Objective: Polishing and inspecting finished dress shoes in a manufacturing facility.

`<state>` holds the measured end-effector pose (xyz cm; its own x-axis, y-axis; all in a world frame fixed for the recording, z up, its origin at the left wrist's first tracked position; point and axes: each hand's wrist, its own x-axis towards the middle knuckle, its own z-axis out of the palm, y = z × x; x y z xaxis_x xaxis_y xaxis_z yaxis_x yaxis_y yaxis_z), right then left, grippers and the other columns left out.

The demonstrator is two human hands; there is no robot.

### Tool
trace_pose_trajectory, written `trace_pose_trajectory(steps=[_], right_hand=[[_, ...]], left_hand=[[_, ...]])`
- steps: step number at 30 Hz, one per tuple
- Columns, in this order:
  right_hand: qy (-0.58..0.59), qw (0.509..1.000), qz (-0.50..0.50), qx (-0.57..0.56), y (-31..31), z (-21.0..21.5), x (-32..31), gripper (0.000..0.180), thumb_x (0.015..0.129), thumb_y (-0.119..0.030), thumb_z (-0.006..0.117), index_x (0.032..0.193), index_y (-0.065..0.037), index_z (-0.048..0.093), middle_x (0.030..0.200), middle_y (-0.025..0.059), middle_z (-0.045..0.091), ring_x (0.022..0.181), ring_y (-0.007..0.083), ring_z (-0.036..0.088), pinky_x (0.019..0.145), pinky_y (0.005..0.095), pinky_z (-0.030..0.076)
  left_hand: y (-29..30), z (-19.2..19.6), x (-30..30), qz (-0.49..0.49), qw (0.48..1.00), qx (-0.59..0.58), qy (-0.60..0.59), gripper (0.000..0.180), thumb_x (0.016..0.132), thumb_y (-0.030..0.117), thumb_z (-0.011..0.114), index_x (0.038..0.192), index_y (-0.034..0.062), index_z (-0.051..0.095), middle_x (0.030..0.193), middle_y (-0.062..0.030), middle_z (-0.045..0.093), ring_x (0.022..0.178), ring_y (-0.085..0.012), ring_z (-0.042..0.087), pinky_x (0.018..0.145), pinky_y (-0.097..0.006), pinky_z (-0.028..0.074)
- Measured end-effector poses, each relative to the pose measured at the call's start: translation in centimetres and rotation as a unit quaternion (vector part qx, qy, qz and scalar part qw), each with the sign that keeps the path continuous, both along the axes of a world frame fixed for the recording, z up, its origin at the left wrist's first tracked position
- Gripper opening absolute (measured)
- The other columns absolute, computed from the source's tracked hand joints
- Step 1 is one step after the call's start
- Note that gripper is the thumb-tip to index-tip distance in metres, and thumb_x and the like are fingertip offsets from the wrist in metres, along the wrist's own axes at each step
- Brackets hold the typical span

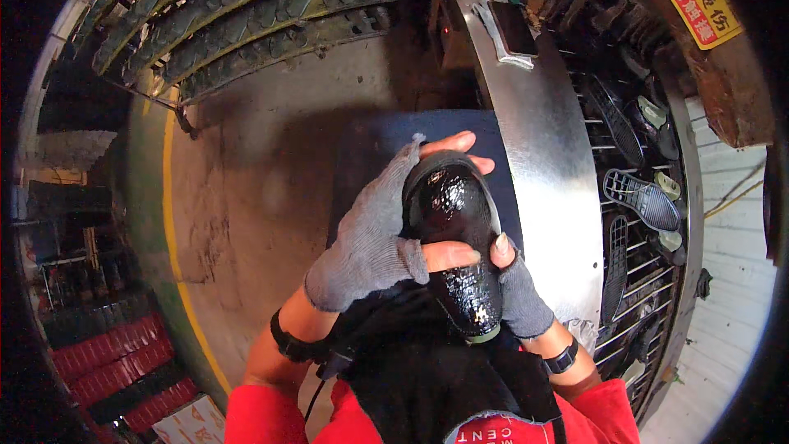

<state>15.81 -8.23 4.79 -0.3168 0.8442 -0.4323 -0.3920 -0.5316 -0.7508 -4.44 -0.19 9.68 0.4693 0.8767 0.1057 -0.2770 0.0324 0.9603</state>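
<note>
A shoe-shaped piece (450, 205), its wet-looking glossy black underside turned up, is held in front of my chest. It seems to be a shoe on a last; a greenish end shows at the near side, and a dull grey rim runs round the far, wider end. My left hand (366, 234), in a grey fingerless glove, wraps its left side, with bare fingertips round the far end and the thumb across the narrow middle. My right hand (523, 292), gloved alike, grips the right side near the middle, its thumb up against the edge; its other fingers are hidden.
To the right runs a metal counter (546, 164) bearing a dark flat item on white cloth (508, 33). Beyond it, a wire rack (608, 238) holds black soles (645, 200). Tiered shelves (271, 8) of shoe-like pieces stand at far left; red ribbed items (115, 353) lie lower left.
</note>
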Motion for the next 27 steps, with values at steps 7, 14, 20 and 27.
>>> trace_pose_trajectory(steps=[7,14,20,27], right_hand=[[-0.013,0.999,0.032,0.000,-0.3,1.5,0.4,0.074,0.099,-0.065,0.061,0.119,0.006,0.071,0.104,0.0090,0.077,0.090,0.0139,0.072,0.077,0.0292,0.057],[-0.017,0.988,0.120,0.097,2.1,1.5,1.9,0.065,0.102,-0.055,0.063,0.120,0.006,0.071,0.109,0.0086,0.074,0.102,0.0121,0.066,0.088,0.0312,0.053],[0.287,0.943,0.111,-0.126,-2.7,0.0,5.4,0.075,0.100,-0.057,0.064,0.151,-0.003,0.049,0.136,0.0176,0.066,0.114,0.0297,0.072,0.072,0.0478,0.066],[-0.142,0.984,-0.032,0.104,3.7,6.6,11.4,0.060,0.097,-0.048,0.069,0.131,0.002,0.065,0.125,0.0101,0.070,0.114,0.0191,0.067,0.104,0.0352,0.051]], left_hand=[[-0.7,1.4,-1.0,-0.019,0.983,0.129,0.129,0.092,0.076,0.019,0.088,0.153,0.0011,0.040,0.144,-0.0239,0.062,0.128,-0.0294,0.064,0.113,-0.041,0.046],[-2.9,1.9,-2.2,0.057,0.997,0.049,-0.020,0.089,0.078,0.013,0.086,0.152,0.0084,0.036,0.149,-0.0286,0.056,0.133,-0.0382,0.060,0.116,-0.048,0.045],[-2.6,1.0,-2.0,0.151,0.967,0.103,-0.179,0.109,0.072,0.048,0.096,0.156,0.0272,0.029,0.153,-0.0191,0.052,0.137,-0.0446,0.055,0.113,-0.067,0.046],[-1.8,0.1,-1.5,-0.182,0.963,-0.009,-0.196,0.097,0.098,0.048,0.073,0.166,-0.0010,0.023,0.166,-0.0226,0.036,0.154,-0.0357,0.036,0.127,-0.040,0.022]])
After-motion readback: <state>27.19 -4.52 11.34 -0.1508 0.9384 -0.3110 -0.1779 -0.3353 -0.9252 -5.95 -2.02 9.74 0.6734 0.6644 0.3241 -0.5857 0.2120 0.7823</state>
